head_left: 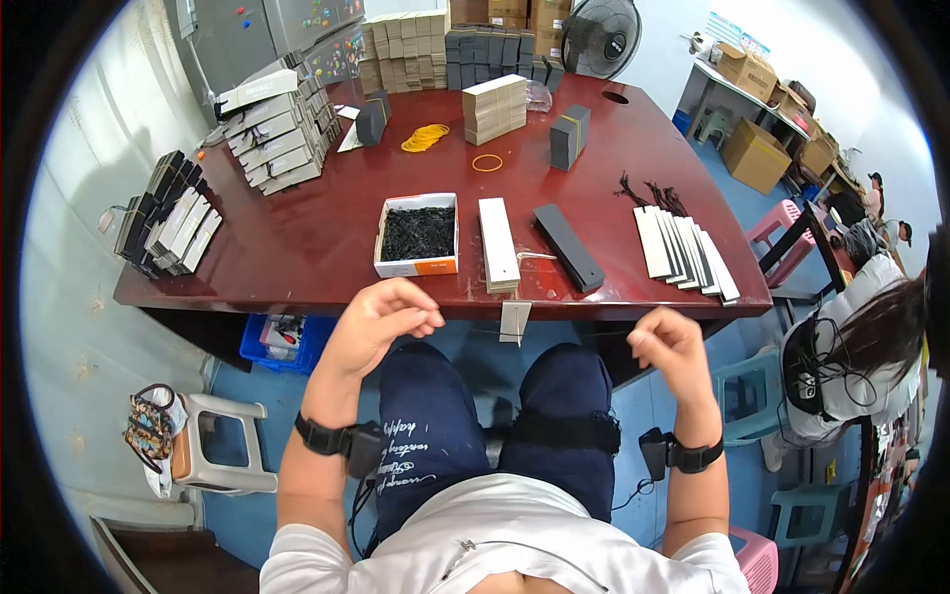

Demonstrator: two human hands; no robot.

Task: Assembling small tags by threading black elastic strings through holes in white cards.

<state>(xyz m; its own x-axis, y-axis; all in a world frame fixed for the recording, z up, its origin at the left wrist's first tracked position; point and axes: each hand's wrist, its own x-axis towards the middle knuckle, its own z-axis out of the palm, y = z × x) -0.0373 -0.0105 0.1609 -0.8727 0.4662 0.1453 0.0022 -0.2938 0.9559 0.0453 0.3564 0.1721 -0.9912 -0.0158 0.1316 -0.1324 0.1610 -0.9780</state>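
Note:
My left hand is held just in front of the table edge, below a white box filled with black cords. Its fingers are curled toward the thumb; whether anything thin lies between them is hidden. My right hand is raised at the same edge, with its fingers bent in and its grip not visible. Between the hands, a pale tag sticks out over the table's edge. Behind it lie a stack of white cards and a stack of black cards. At right, white tags with black cords are fanned out.
The red table carries bundled card stacks, yellow rubber bands, a beige block of cards and a dark one. A fan stands behind. Another person sits at right; a stool stands at left.

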